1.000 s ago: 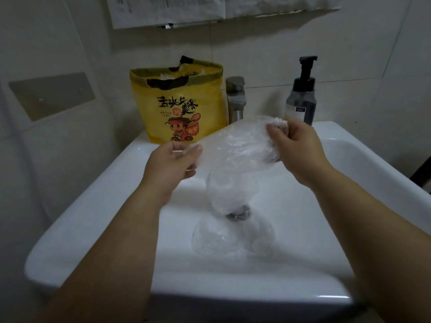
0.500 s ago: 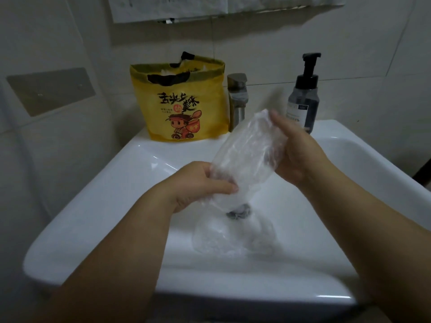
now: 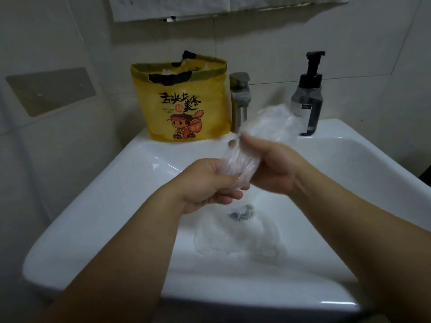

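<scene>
The plastic (image 3: 268,134) is held up over the sink (image 3: 140,159), bunched into a loose roll that slants toward the soap bottle (image 3: 307,101). The left hand (image 3: 205,183) has its fingers curled round the lower end. The right hand (image 3: 272,169) wraps the middle, thumb on top, though blur hides its fingertips. I'd judge the bunching about half done, since the upper end flares loose. The other plastic (image 3: 233,238) lies over the drain (image 3: 241,213), untouched and probably next. A yellow bag (image 3: 184,108) and tap (image 3: 239,99) stand behind.
</scene>
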`<move>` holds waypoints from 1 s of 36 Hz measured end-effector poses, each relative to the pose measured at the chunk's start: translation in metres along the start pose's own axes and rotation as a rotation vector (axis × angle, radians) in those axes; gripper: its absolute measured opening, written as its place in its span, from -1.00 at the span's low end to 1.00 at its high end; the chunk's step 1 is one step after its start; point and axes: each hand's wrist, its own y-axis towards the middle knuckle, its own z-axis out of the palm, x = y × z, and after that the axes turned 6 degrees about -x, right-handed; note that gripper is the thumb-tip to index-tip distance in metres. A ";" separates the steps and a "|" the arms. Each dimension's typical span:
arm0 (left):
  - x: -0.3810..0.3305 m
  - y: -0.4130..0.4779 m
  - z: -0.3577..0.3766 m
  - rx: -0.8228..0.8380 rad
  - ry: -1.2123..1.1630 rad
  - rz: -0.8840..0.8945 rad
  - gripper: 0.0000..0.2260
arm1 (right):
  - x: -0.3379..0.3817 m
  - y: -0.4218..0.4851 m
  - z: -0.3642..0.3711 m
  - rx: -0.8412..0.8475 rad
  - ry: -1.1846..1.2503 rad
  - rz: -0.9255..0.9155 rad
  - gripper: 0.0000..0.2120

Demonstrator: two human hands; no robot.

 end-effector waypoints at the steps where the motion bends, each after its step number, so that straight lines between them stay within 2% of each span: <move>1: 0.000 -0.001 -0.001 0.016 0.011 -0.019 -0.95 | 0.008 -0.001 -0.003 -0.045 0.041 -0.042 -0.83; 5: 0.002 -0.002 -0.003 0.067 0.065 -0.089 -0.96 | 0.021 -0.002 -0.013 -0.108 0.103 -0.142 -0.80; 8: 0.007 -0.002 -0.006 0.075 0.160 -0.112 -0.95 | 0.017 0.000 -0.016 -0.079 -0.080 -0.116 -0.80; 11: 0.009 0.000 -0.006 0.032 0.262 -0.034 -0.86 | 0.009 -0.001 -0.015 -0.055 -0.269 -0.115 -0.67; 14: 0.005 0.003 -0.004 -0.045 0.130 0.049 -0.79 | 0.000 -0.003 -0.011 -0.035 -0.417 -0.088 -0.46; 16: 0.003 0.004 -0.004 -0.090 0.058 0.084 -0.84 | -0.004 -0.005 -0.007 0.043 -0.478 -0.050 -0.39; 19: 0.003 0.005 -0.005 -0.194 0.032 0.143 -0.94 | -0.004 -0.007 -0.005 0.060 -0.464 -0.043 -0.49; 22: 0.001 0.007 -0.009 -0.256 -0.150 0.153 -0.91 | -0.001 -0.005 -0.007 -0.070 -0.379 -0.096 -0.71; 25: 0.000 0.009 -0.012 -0.282 -0.236 0.120 -0.93 | 0.002 -0.003 -0.010 -0.161 -0.312 -0.146 -0.77; 27: -0.002 0.010 -0.014 -0.295 -0.293 0.082 -0.87 | 0.004 -0.004 -0.009 -0.180 -0.302 -0.170 -0.81; 30: -0.005 0.009 -0.017 -0.163 -0.393 0.035 -0.63 | 0.000 -0.007 -0.004 -0.159 -0.310 -0.185 -0.84; 32: -0.004 0.008 -0.015 -0.142 -0.397 0.002 -0.62 | -0.003 -0.008 0.000 -0.131 -0.312 -0.197 -0.82; 36: -0.004 0.009 -0.020 -0.288 -0.421 -0.110 -0.76 | -0.001 -0.010 0.001 -0.078 -0.242 -0.241 -0.49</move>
